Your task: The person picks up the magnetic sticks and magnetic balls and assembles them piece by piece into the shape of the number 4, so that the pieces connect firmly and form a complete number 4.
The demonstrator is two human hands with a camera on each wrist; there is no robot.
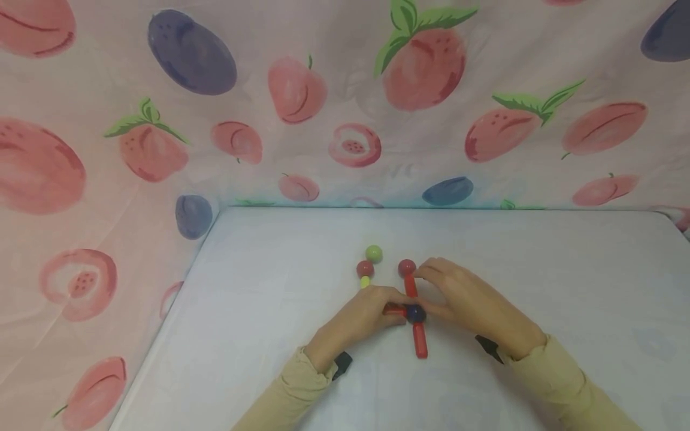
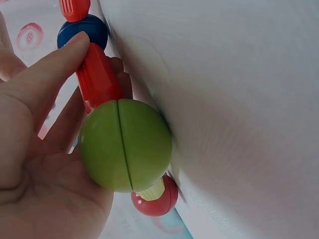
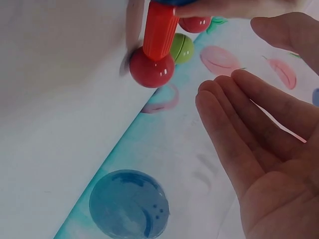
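Observation:
My left hand (image 1: 372, 308) pinches a red toy stick (image 2: 99, 74) between thumb and fingers, with the thumb tip at a dark blue ball (image 1: 416, 313). A large green ball (image 2: 124, 144) sits at the stick's other end, by the palm; the left hand hides it in the head view. From the blue ball, one red stick (image 1: 411, 287) leads away to a red ball (image 1: 406, 267), another red stick (image 1: 420, 341) points toward me. Beside the far stick, my right hand (image 1: 458, 293) holds nothing, its fingers extended and thumb apart in the right wrist view.
A yellow stick (image 1: 365, 281) joins a second red ball (image 1: 365, 269) beyond the left hand. Another green ball (image 1: 374, 253) lies just behind that. The white table (image 1: 566, 287) meets a fruit-print cloth (image 1: 323, 36) at its back and left edges.

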